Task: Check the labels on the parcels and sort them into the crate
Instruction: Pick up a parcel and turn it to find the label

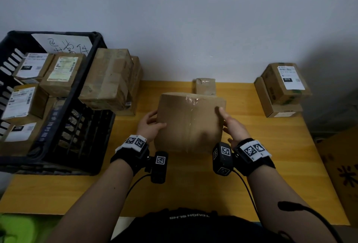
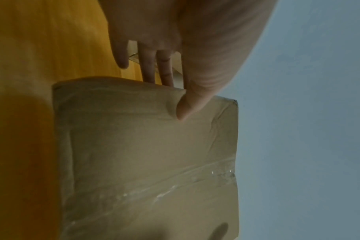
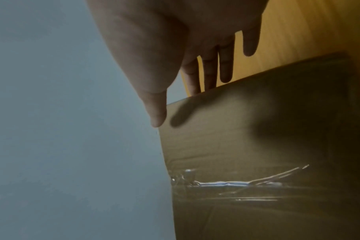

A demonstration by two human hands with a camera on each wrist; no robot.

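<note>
At the table's [image 1: 271, 145] middle, head view: we hold one parcel [image 1: 190, 122] between left hand [image 1: 150, 124] and right hand [image 1: 234, 126], no label showing. Left edge: crate [image 1: 58, 126] with several labelled parcels sorted. Stacks remain beside the crate [image 1: 112, 80] and at the far right corner [image 1: 284, 85]; we judge sorting partly done.

Left wrist: fingers [image 2: 148, 68] straight behind the parcel, thumb pressing its face.

Right wrist: fingers [image 3: 226, 65] likewise, thumb at the corner.

held parcel [image 1: 190, 122] shows no label; fingers behind.
</note>
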